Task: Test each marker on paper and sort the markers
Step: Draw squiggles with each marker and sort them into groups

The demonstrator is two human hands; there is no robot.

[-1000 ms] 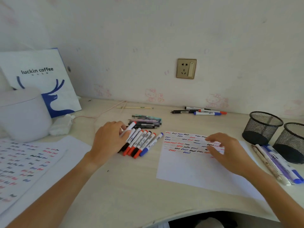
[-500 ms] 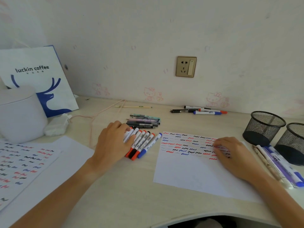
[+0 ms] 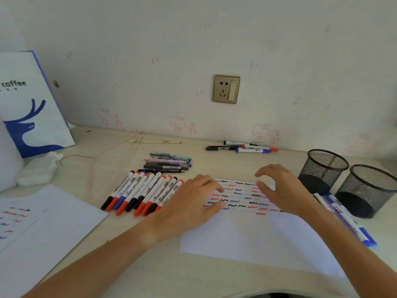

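I see a pale desk (image 3: 150, 265) running to the far wall. At far left stands a white paper bag (image 3: 32, 108) with a blue deer print. A white test sheet (image 3: 257, 239) lies at centre right, its far part covered in red, blue and black squiggles; other marked sheets (image 3: 43, 229) lie near left. 2 black mesh pen cups (image 3: 348, 179) stand at right, touching side by side, with a few pens (image 3: 343, 218) lying on the desk just near of them.

The left hand (image 3: 189, 207) rests on the left edge of the test sheet, fingers loosely spread and holding nothing. The right hand (image 3: 281, 190) hovers over the squiggles, fingers bent but apart, also holding nothing.

A row of capped markers (image 3: 141, 193) lies side by side just left of the left hand. A cluster of darker pens (image 3: 169, 162) lies beyond that row. 4 markers (image 3: 247, 147) lie against the far wall below a wall socket (image 3: 226, 89).
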